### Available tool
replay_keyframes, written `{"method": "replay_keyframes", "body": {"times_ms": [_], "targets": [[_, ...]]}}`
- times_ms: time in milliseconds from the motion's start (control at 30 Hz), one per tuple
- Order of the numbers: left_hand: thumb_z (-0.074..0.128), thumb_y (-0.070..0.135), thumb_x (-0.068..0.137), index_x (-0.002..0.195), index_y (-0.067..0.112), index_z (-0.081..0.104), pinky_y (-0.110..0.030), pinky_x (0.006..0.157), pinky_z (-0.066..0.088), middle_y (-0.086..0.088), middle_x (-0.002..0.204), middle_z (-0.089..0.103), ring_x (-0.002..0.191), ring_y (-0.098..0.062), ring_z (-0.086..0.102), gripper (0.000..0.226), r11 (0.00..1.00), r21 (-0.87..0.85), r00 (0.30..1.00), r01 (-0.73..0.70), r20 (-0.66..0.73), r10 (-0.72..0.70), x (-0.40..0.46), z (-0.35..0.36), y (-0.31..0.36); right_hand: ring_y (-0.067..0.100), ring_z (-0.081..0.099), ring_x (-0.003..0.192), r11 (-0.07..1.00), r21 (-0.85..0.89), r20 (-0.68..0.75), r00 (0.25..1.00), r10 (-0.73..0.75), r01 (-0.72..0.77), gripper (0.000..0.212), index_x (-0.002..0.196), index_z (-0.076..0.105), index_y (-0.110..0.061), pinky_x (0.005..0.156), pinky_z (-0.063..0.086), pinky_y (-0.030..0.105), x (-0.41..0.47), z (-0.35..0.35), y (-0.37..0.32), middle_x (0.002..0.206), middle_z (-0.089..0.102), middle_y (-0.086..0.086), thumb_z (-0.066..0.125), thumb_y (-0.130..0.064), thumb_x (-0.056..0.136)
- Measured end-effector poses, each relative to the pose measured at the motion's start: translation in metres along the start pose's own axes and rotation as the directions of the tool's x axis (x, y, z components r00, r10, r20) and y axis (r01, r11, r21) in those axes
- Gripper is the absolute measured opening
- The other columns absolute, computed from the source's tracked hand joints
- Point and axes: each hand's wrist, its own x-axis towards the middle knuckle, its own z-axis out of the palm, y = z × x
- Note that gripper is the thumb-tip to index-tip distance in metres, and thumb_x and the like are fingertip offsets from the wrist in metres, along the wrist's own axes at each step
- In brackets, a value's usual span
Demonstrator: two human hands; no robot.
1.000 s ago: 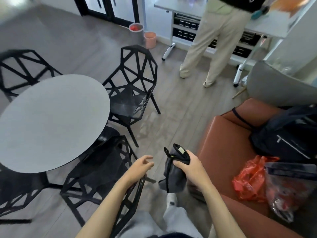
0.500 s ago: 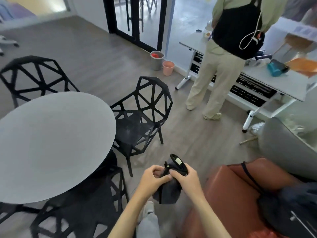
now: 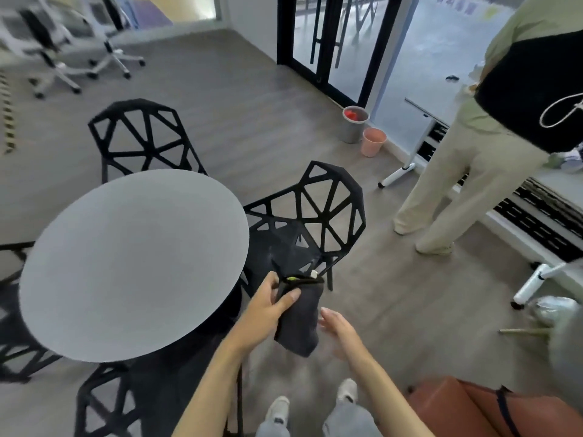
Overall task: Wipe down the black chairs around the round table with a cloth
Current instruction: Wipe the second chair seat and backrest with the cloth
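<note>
A dark grey cloth [image 3: 299, 316] with a green-edged tag hangs in front of me. My left hand [image 3: 268, 305] grips its top edge. My right hand [image 3: 339, 334] is just right of the cloth with fingers relaxed, holding nothing. A round grey table [image 3: 132, 263] stands to the left. Black lattice chairs surround it: one [image 3: 318, 222] right of the table beyond the cloth, one [image 3: 142, 137] at the far side, one [image 3: 126, 398] near me under the table edge, and part of one [image 3: 12, 310] at the left.
A person in beige trousers [image 3: 457, 184] stands at a white desk [image 3: 536, 209] on the right. A grey bin [image 3: 355, 124] and a pink bin [image 3: 373, 141] sit by the glass doors. A brown sofa [image 3: 473, 408] is at the bottom right. Office chairs [image 3: 63, 52] stand far left.
The cloth passed from my right hand to my left, and my right hand let go and opened. My view swung up and left, away from the sofa.
</note>
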Motion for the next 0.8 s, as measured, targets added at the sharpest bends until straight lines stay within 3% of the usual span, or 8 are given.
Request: {"method": "replay_keyframes", "body": {"times_ms": [100, 167, 267, 433, 567, 667, 733, 800], "targets": [[0.065, 0.028, 0.103, 0.125, 0.001, 0.049, -0.035, 0.091, 0.058, -0.009, 0.117, 0.075, 0.113, -0.021, 0.072, 0.038, 0.993, -0.121, 0.999, 0.015, -0.048, -0.021, 0.019, 0.005, 0.017, 0.016, 0.058, 0.132, 0.965, 0.239, 0.325, 0.945, 0.029, -0.112, 0.045, 0.136, 0.066, -0.033, 0.116, 0.039, 0.052, 0.028, -0.012, -0.019, 0.139, 0.065, -0.005, 0.049, -0.056, 0.101], [0.070, 0.032, 0.100, 0.129, -0.001, 0.048, -0.049, 0.103, 0.055, -0.019, 0.124, 0.070, 0.119, -0.034, 0.068, 0.049, 0.983, -0.180, 0.992, 0.049, -0.106, -0.068, 0.038, 0.011, 0.020, 0.025, 0.066, 0.122, 0.932, 0.327, 0.397, 0.918, 0.013, -0.155, 0.039, 0.125, 0.074, -0.019, 0.108, 0.047, 0.046, 0.042, -0.024, -0.041, 0.133, 0.069, 0.008, 0.054, -0.040, 0.100], [0.072, 0.032, 0.099, 0.126, 0.002, 0.053, -0.053, 0.105, 0.054, -0.017, 0.122, 0.071, 0.120, -0.034, 0.067, 0.045, 0.967, -0.246, 0.934, 0.066, -0.325, -0.147, 0.069, 0.029, 0.019, 0.031, 0.070, 0.110, 0.947, 0.316, 0.389, 0.919, -0.068, -0.064, 0.041, 0.126, 0.070, -0.007, 0.085, 0.059, 0.041, 0.061, -0.056, -0.076, 0.127, 0.070, 0.019, 0.063, -0.030, 0.093], [0.074, 0.027, 0.097, 0.112, 0.011, 0.059, -0.035, 0.083, 0.058, -0.007, 0.109, 0.073, 0.102, -0.024, 0.072, 0.027, 0.958, -0.242, 0.759, 0.152, -0.593, -0.270, 0.118, 0.078, 0.007, 0.031, 0.070, 0.114, 0.952, 0.306, 0.404, 0.901, -0.158, 0.030, 0.036, 0.131, 0.063, -0.012, 0.085, 0.061, 0.041, 0.091, -0.128, -0.142, 0.123, 0.073, 0.016, 0.062, -0.021, 0.096], [0.076, 0.039, 0.094, 0.115, 0.020, 0.054, -0.043, 0.098, 0.056, -0.007, 0.122, 0.062, 0.106, -0.022, 0.065, 0.036, 0.923, -0.148, 0.609, 0.354, -0.713, -0.348, 0.156, 0.126, 0.003, 0.038, 0.071, 0.107, 0.943, 0.235, 0.369, 0.876, -0.310, 0.235, 0.026, 0.122, 0.065, -0.005, 0.087, 0.059, 0.042, 0.113, -0.170, -0.181, 0.113, 0.074, 0.021, 0.065, -0.014, 0.097], [0.073, 0.057, 0.090, 0.118, 0.022, 0.065, -0.044, 0.103, 0.055, -0.006, 0.126, 0.069, 0.112, -0.020, 0.068, 0.046, 0.907, -0.295, 0.715, 0.301, -0.560, -0.419, 0.180, 0.166, 0.031, 0.035, 0.072, 0.097, 0.927, 0.097, 0.403, 0.838, -0.368, 0.361, 0.021, 0.112, 0.062, 0.002, 0.082, 0.058, 0.039, 0.129, -0.185, -0.205, 0.102, 0.076, 0.020, 0.069, -0.011, 0.096], [0.067, 0.068, 0.090, 0.129, 0.020, 0.069, -0.050, 0.107, 0.053, -0.006, 0.128, 0.074, 0.119, -0.024, 0.070, 0.061, 0.823, -0.522, 0.844, 0.223, -0.320, -0.431, 0.192, 0.189, 0.058, 0.033, 0.073, 0.098, 0.919, 0.072, 0.438, 0.816, -0.379, 0.388, 0.021, 0.113, 0.061, 0.001, 0.082, 0.060, 0.036, 0.135, -0.188, -0.219, 0.104, 0.076, 0.018, 0.068, -0.010, 0.096], [0.057, 0.063, 0.099, 0.135, 0.017, 0.069, -0.055, 0.107, 0.052, -0.011, 0.134, 0.071, 0.125, -0.030, 0.067, 0.060, 0.727, -0.677, 0.905, 0.119, -0.227, -0.360, 0.204, 0.201, 0.081, 0.029, 0.074, 0.104, 0.917, 0.072, 0.489, 0.788, -0.375, 0.391, 0.023, 0.117, 0.062, -0.003, 0.088, 0.060, 0.037, 0.137, -0.188, -0.234, 0.108, 0.076, 0.015, 0.068, -0.011, 0.097]]}}
